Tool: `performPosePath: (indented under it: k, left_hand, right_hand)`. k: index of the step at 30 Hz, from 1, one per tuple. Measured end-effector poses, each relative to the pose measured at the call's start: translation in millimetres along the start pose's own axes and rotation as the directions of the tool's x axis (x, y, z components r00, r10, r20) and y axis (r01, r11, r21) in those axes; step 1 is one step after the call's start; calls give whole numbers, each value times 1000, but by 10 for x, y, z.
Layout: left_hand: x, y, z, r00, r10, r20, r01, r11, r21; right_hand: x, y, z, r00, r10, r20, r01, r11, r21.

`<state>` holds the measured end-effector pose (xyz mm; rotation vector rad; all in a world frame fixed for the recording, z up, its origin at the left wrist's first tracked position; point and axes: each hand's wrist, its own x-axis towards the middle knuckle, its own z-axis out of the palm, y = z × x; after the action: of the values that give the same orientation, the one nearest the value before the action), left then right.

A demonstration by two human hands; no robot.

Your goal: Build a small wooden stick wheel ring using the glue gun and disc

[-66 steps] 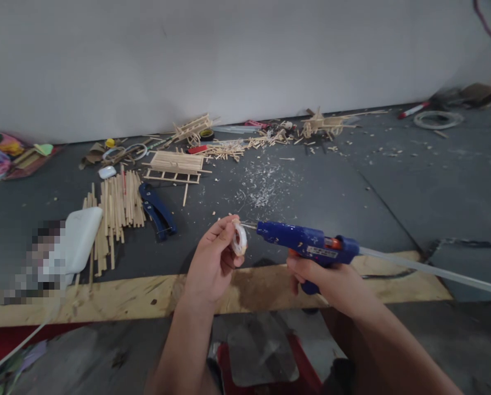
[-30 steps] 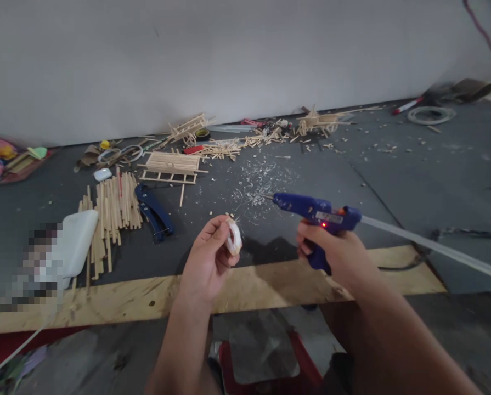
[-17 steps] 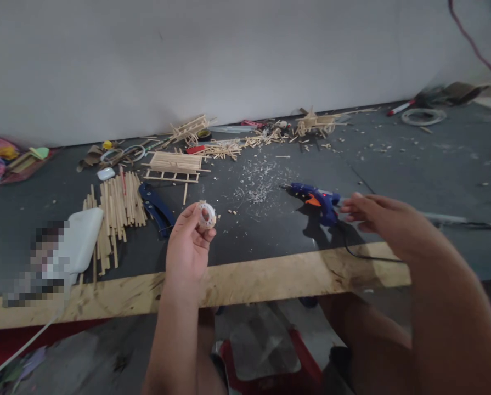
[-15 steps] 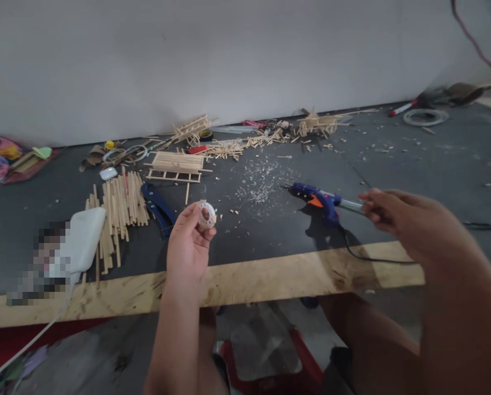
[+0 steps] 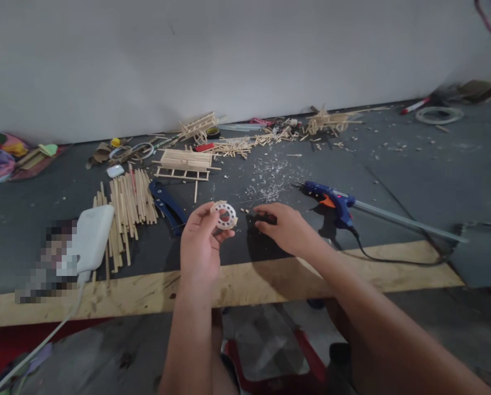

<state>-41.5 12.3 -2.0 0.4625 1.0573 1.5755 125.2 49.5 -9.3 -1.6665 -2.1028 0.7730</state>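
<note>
Two bare hands are over the dark tabletop (image 5: 397, 184), both left of the blue glue gun (image 5: 339, 206), which rests there with its nozzle pointing left. The left hand (image 5: 202, 241), the farther one from the glue gun, pinches a white ring (image 5: 232, 215) between thumb and fingers; the ring is raised off the table, its face with a circle of small holes in view and pale bits on its rim. The right hand (image 5: 288, 227), just left of the glue gun, has thumb and forefinger slightly parted, its fingertips near some small wooden bits (image 5: 244, 210). White shavings (image 5: 272, 185) are scattered left of the glue gun's nozzle. A clear glue stick (image 5: 397, 215) runs rightward from the glue gun's rear, and a black cable (image 5: 372, 256) curves from its handle. Well left of the glue gun lie a blue-handled tool (image 5: 167, 207) and, farther left, many wooden sticks (image 5: 132, 203). A small wooden model (image 5: 327, 122) stands beyond the glue gun
</note>
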Motion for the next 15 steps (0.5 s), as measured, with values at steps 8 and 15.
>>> performPosePath:
  k: [8, 15]
  left_hand:
    - [-23, -18, -29, 999, 34, -4, -34, 993, 109]
    - [-7, 21, -80, 999, 37, -9, -36, 994, 100]
  right_hand:
    - [179, 3, 196, 997, -62, -47, 57, 993, -108]
    - [209, 14, 220, 993, -56, -102, 51, 998, -47]
